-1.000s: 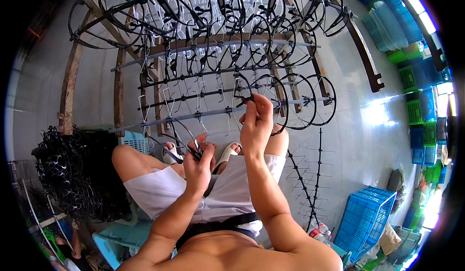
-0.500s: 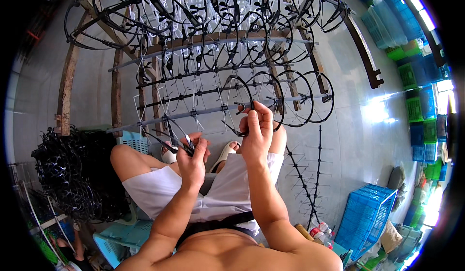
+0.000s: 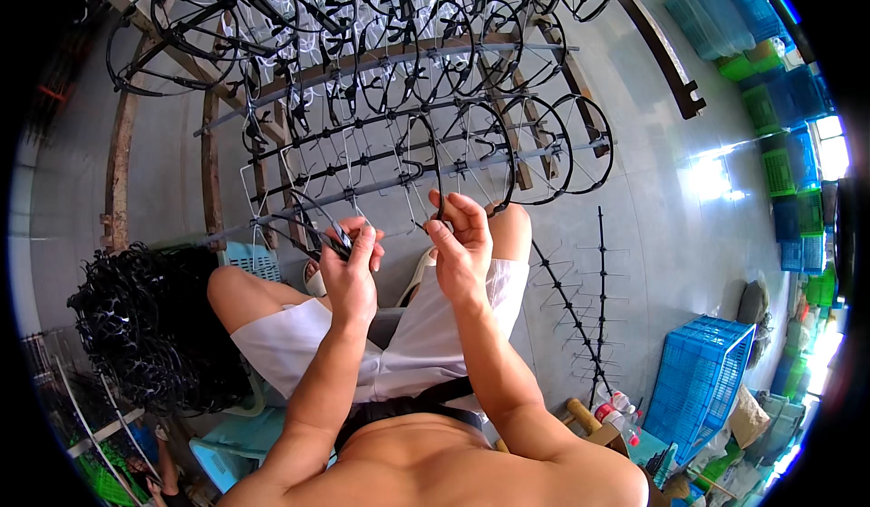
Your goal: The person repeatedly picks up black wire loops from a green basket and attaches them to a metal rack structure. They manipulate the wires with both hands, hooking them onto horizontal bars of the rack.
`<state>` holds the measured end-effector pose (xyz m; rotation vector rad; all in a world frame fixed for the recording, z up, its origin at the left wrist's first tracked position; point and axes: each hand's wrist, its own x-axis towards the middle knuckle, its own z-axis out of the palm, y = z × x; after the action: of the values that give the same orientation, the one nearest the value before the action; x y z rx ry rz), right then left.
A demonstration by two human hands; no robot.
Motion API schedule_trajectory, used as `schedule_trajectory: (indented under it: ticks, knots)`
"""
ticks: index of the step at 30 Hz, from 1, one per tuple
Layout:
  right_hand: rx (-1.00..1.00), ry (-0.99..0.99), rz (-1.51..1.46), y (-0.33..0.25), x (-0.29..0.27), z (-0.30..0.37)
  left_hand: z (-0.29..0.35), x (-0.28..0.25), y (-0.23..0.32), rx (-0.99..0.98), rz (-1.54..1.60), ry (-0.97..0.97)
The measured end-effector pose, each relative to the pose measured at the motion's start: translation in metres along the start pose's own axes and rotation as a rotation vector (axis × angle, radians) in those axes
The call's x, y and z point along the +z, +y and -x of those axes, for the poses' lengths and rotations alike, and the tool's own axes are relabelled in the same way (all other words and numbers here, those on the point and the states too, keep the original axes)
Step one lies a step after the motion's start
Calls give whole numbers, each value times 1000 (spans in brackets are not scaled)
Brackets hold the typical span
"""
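Head view, and it's all about the black hoop (image 3: pixel 439 158) just in front of the bar (image 3: pixel 385 183), its arc rising above it and its lower end down at the right hand (image 3: pixel 464 255). That hand has thumb and fingers closed around that end, a light pinch by the look of it. Over to the left hand (image 3: pixel 350 271), well closed on a few dark strips (image 3: pixel 337 241), which fan up and away past the near end of the bar. Hands apart, one each side of the knees.

The step in hand looks to be fitting the hoop to the bar; whether its far end is caught there, the tangle of wire makes it impossible to tell. The next move seems to call for steady fingers, lining the loose end up with its wire hook and keeping clear of the neighbours.

And there they are, hung hoops (image 3: pixel 611 126) to the right on the same bar. Beyond, more rows crowd the rack, propped on wooden posts (image 3: pixel 118 172). Out left, a big black pile (image 3: pixel 145 335) beside the knee; out right, pronged rods (image 3: pixel 602 276) and a blue crate (image 3: pixel 696 385).
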<state>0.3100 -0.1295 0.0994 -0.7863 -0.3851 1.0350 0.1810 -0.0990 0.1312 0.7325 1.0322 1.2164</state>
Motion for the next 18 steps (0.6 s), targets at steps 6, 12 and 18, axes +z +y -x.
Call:
schedule_trajectory:
  ticks: [6, 12, 18]
  knots:
    - [106, 54, -89, -15, 3, -1, 3, -1, 1, -34, -28, 0]
    - [-460, -25, 1066, -37, 26, 22, 18, -3, 20, -172, 42, 35]
    - [-62, -637, 765, -31, 34, 64, 42, -19, 43, -375, 640, 78]
